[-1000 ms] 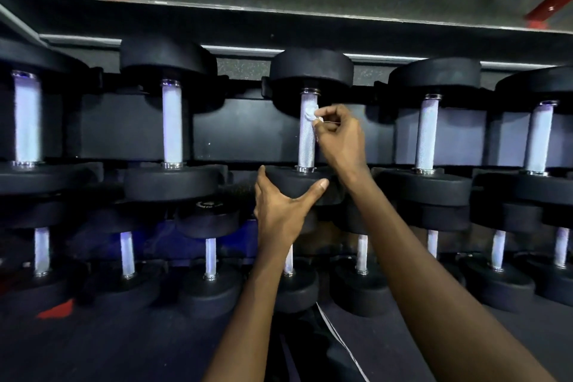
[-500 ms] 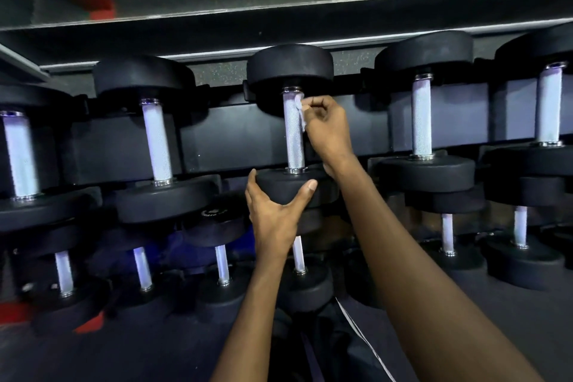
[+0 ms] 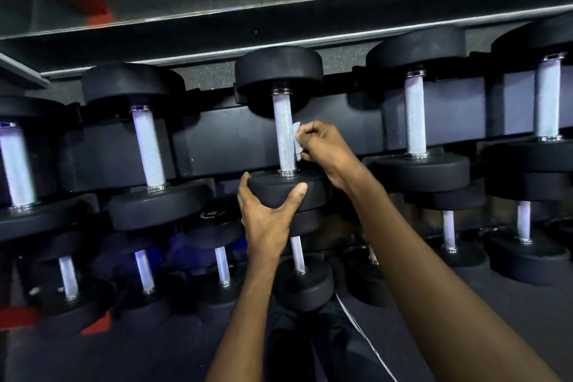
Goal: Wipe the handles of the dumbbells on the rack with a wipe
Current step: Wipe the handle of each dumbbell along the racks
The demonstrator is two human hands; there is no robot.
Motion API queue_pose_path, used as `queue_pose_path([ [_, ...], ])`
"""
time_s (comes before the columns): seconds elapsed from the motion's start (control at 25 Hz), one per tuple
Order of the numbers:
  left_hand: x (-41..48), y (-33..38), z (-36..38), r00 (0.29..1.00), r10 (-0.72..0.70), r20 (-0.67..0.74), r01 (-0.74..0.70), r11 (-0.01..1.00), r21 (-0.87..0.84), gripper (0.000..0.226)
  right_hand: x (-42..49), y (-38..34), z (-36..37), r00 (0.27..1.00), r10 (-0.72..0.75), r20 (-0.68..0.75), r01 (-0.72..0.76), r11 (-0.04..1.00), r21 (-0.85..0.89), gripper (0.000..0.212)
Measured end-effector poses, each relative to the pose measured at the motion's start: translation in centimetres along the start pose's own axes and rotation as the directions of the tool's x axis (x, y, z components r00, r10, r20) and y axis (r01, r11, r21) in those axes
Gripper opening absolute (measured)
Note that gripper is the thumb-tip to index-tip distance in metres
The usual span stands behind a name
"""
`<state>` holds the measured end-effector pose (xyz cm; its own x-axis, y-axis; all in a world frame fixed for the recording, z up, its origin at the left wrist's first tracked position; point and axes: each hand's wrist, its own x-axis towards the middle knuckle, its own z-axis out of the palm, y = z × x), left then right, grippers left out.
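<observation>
A black dumbbell with a knurled silver handle (image 3: pixel 283 130) rests on the upper tier of the rack (image 3: pixel 217 139), in the middle of the view. My right hand (image 3: pixel 325 149) pinches a small white wipe (image 3: pixel 296 141) against the right side of that handle, low down near the front head. My left hand (image 3: pixel 269 214) cups the dumbbell's front head (image 3: pixel 313 192) from below, thumb on its right face and fingers round its left edge.
More black dumbbells sit either side on the upper tier, such as a left neighbour (image 3: pixel 148 152) and a right neighbour (image 3: pixel 415 121). A lower tier holds smaller dumbbells (image 3: pixel 297 257). A grey ledge (image 3: pixel 279 15) with red struts runs above the rack.
My right hand has slid the wipe down the handle from near the top collar to its lower part. My left hand has kept its hold on the front head. The camera tilted.
</observation>
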<state>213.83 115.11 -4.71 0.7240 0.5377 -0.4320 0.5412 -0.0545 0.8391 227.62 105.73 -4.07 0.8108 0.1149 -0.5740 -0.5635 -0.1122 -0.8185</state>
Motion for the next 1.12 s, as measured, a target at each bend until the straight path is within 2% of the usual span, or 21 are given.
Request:
queue_pose_path([
  [0.2, 0.2, -0.2, 0.0, 1.0, -0.016, -0.015, 0.016, 1.0, -0.006, 0.136, 0.4, 0.8, -0.6, 0.995, 0.01, 0.095, 0.007, 0.984, -0.179, 0.019],
  [0.32, 0.1, -0.2, 0.1, 1.0, -0.017, -0.018, 0.017, 1.0, -0.013, 0.134, 0.7, 0.6, -0.5, 0.968, 0.114, 0.223, -0.058, 0.968, -0.242, 0.026],
  [0.44, 0.3, -0.3, 0.2, 1.0, -0.015, -0.021, 0.015, 1.0, -0.019, 0.134, 1.2, 0.1, -0.3, 0.927, 0.207, 0.314, -0.136, 0.963, -0.234, 0.021],
  [0.52, 0.1, -0.1, 0.1, 1.0, -0.015, -0.019, 0.015, 1.0, -0.006, 0.137, 1.1, 0.1, -0.5, 0.942, 0.203, 0.266, -0.133, 0.957, -0.257, 0.023],
  [0.64, -0.1, 0.3, 0.0, 1.0, -0.012, -0.02, 0.012, 1.0, 0.006, 0.138, -0.1, 0.9, -0.9, 0.996, 0.076, 0.042, -0.058, 0.941, -0.333, 0.015],
  [0.76, -0.3, 0.9, -0.2, 1.0, -0.022, 0.002, 0.022, 0.999, 0.032, 0.134, -2.3, 0.8, -0.9, 0.992, -0.05, -0.118, -0.002, 0.915, -0.403, 0.008],
  [0.92, -0.4, 1.2, -0.3, 0.999, -0.023, 0.028, 0.022, 0.998, 0.054, 0.131, -3.8, 0.0, -0.6, 0.971, -0.196, -0.14, 0.094, 0.843, -0.53, 0.006],
  [1.0, -0.4, 1.2, -0.4, 0.999, -0.021, 0.028, 0.02, 0.998, 0.056, 0.13, -3.5, 0.2, -0.9, 0.977, -0.173, -0.125, 0.083, 0.847, -0.525, 0.006],
  [1.12, -0.5, 1.3, -0.4, 0.999, -0.021, 0.029, 0.019, 0.998, 0.067, 0.131, -2.8, 0.3, -1.5, 0.997, -0.04, -0.072, 0.013, 0.939, -0.345, 0.004],
])
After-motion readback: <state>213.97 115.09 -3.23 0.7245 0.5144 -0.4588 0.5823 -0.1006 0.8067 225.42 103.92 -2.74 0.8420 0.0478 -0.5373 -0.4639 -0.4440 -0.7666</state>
